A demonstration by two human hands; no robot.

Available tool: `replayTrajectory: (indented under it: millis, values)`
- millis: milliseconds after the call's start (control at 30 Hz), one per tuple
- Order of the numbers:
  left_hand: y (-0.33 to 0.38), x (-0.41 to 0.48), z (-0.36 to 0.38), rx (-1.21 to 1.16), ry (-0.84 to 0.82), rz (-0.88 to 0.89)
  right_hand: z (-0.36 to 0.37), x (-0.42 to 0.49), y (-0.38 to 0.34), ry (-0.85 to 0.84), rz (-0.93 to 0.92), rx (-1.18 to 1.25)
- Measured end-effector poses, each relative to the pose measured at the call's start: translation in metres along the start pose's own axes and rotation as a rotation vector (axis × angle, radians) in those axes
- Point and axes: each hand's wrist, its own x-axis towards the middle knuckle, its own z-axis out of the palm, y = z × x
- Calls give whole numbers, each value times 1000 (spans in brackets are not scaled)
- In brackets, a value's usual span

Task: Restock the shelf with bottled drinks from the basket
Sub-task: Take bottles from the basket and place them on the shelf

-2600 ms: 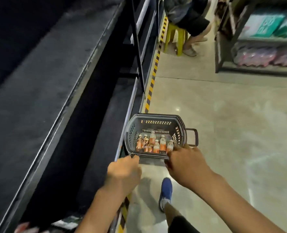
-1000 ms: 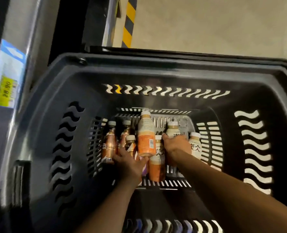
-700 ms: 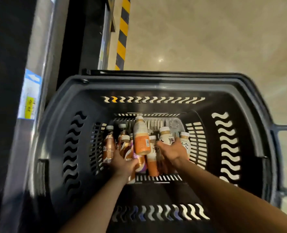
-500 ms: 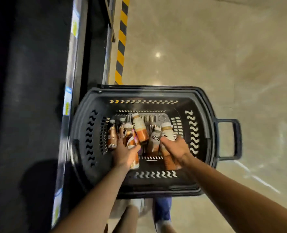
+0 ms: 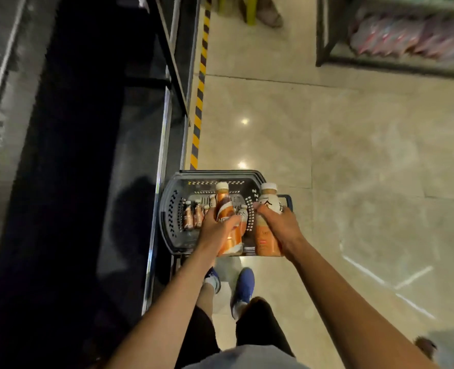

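A dark plastic basket (image 5: 170,209) stands on the floor beside the dark shelf (image 5: 130,182) on the left. Several small bottled drinks (image 5: 191,215) still lie inside it. My left hand (image 5: 215,231) grips an orange-and-white bottle (image 5: 224,206) with a white cap, held above the basket. My right hand (image 5: 279,225) grips a second bottle (image 5: 267,201), white on top and orange below, over the basket's right side.
A yellow-and-black striped strip (image 5: 200,83) runs along the shelf base. Beige tiled floor (image 5: 353,169) spreads to the right. A rack with pink packets (image 5: 407,38) stands at the far right. Another person's feet and a yellow stool (image 5: 249,12) are at the top. My blue shoes (image 5: 244,286) stand below the basket.
Both hands have lifted a bottle each up out of the basket. The view has risen, so the basket looks smaller and farther away.
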Motion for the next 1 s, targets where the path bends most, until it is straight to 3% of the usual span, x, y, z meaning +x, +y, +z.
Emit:
replayTrajectory:
  millis: [367, 600, 800, 1000]
  values:
    - [43, -147, 27, -43, 142, 301, -59, -115, -45, -87, -287, -29]
    - [24, -233, 30, -233, 415, 455, -58, -171, -60, -255, -528, -201]
    - [-9, -338, -5, -366, 642, 591, -21, -266, -68, -539, -751, -284]
    - [-71, -459, -46, -471, 972, 746, 29, -385, -39, -891, -896, -422]
